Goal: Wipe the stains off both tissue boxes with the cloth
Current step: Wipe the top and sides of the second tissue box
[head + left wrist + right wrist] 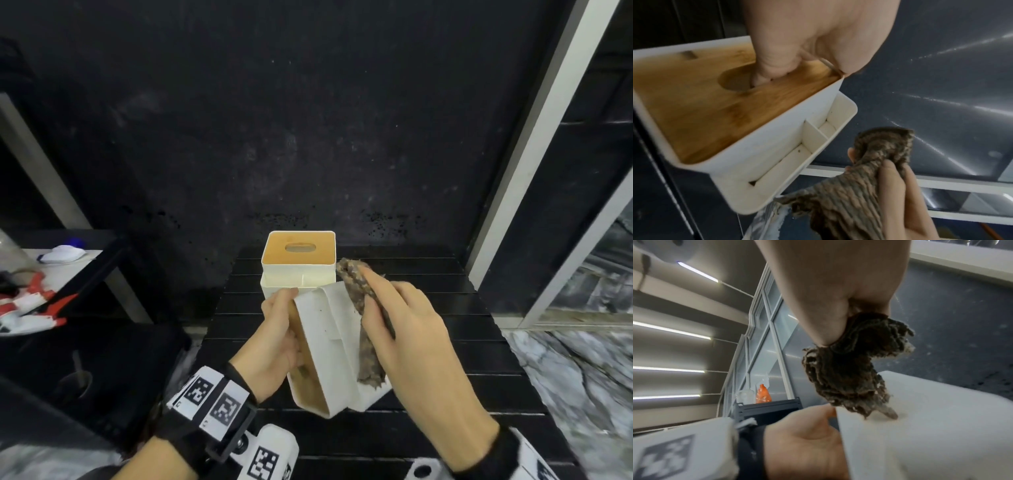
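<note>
Here, held box (329, 346): tipped above the table (445, 342); my left hand (277, 342) grips it, fingers hooked in its slot.
Cloth (359, 308): pinched by my right hand (404, 329) against the box's side.
Second box (298, 257): upright just behind.
Risk: hard wiping may twist the box free.

Both tissue boxes are white: the held box (329, 346) and the standing box (297, 270), each with an amber wooden lid. The cloth (363, 329) is mottled brown; the counter (445, 342) is slatted black.

Two tissue boxes (337, 346) (298, 262), one cloth (363, 318)
</note>
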`<state>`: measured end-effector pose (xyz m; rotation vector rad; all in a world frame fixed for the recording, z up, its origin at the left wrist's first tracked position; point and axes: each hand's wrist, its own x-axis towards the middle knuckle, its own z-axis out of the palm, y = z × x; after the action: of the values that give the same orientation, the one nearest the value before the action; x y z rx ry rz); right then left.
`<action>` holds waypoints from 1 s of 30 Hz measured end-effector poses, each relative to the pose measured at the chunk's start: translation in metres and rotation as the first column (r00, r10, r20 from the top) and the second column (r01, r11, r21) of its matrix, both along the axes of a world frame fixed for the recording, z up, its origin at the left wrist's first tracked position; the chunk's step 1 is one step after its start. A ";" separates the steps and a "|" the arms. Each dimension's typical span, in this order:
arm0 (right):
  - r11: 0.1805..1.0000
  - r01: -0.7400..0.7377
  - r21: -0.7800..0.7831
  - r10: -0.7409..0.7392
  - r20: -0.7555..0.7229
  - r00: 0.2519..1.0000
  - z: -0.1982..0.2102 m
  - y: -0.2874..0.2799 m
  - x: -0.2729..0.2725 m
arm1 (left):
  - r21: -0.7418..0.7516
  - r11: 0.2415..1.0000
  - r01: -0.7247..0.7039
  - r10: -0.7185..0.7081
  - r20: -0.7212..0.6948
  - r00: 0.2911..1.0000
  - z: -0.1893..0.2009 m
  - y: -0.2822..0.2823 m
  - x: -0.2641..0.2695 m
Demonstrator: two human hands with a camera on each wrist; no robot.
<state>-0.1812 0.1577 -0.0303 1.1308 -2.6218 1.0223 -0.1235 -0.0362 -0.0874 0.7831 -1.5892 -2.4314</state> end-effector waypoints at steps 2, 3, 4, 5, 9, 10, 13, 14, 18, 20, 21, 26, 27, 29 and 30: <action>0.997 -0.035 -0.062 0.036 0.014 0.999 0.000 0.003 0.015 | 0.028 1.000 0.004 -0.003 -0.021 1.000 -0.009 0.001 0.002; 0.995 -0.054 -0.089 0.056 0.017 0.998 -0.001 0.004 0.021 | 0.043 0.999 -0.014 0.015 -0.029 0.999 -0.012 0.003 0.002; 0.991 -0.071 -0.113 0.074 0.021 0.997 -0.004 0.005 0.027 | 0.059 0.997 -0.042 0.044 -0.036 0.998 -0.015 0.006 0.003; 0.988 -0.077 -0.133 0.081 0.024 0.996 -0.006 0.006 0.032 | 0.076 0.994 -0.073 0.076 -0.034 0.997 -0.018 0.008 0.003; 0.986 -0.068 -0.149 0.068 -0.001 0.998 -0.020 0.018 0.049 | 0.164 0.979 -0.124 0.131 -0.029 0.991 -0.027 0.018 0.010; 0.989 -0.063 -0.130 0.062 -0.009 0.998 -0.023 0.023 0.052 | 0.183 0.975 -0.125 0.134 -0.037 0.990 -0.029 0.020 0.012; 0.999 -0.031 0.019 0.033 -0.070 0.997 -0.030 0.034 0.056 | 0.226 0.961 -0.162 0.175 -0.039 0.984 -0.030 0.029 0.017; 0.997 -0.012 0.070 0.018 -0.079 0.997 -0.034 0.036 0.055 | 0.224 0.958 -0.177 0.190 -0.034 0.981 -0.030 0.032 0.018; 0.988 0.078 0.132 -0.061 -0.132 0.989 -0.052 0.029 0.044 | 0.219 0.956 -0.196 0.198 0.011 0.980 -0.025 0.043 0.024; 0.978 0.113 0.177 -0.079 -0.189 0.979 -0.058 0.022 0.037 | 0.192 0.967 -0.165 0.158 0.052 0.986 -0.023 0.047 0.029; 0.972 0.128 0.196 -0.085 -0.213 0.973 -0.060 0.017 0.035 | 0.173 0.973 -0.154 0.142 0.079 0.987 -0.022 0.047 0.031; 0.953 0.177 0.245 -0.099 -0.298 0.949 -0.062 0.002 0.030 | 0.139 0.977 -0.163 0.145 0.136 0.980 -0.019 0.048 0.040; 0.953 0.175 0.246 -0.095 -0.307 0.947 -0.064 0.001 0.029 | 0.128 0.979 -0.160 0.140 0.147 0.979 -0.020 0.047 0.042; 0.953 0.170 0.250 -0.083 -0.323 0.943 -0.068 -0.003 0.025 | 0.101 0.985 -0.137 0.119 0.165 0.979 -0.018 0.047 0.045; 0.954 0.165 0.251 -0.076 -0.330 0.941 -0.070 -0.005 0.024 | 0.090 0.987 -0.133 0.115 0.180 0.977 -0.015 0.048 0.045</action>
<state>-0.1574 0.1528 -0.1003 1.0611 -2.5783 0.4155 -0.0781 0.0120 -0.1024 1.1063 -1.4318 -2.4275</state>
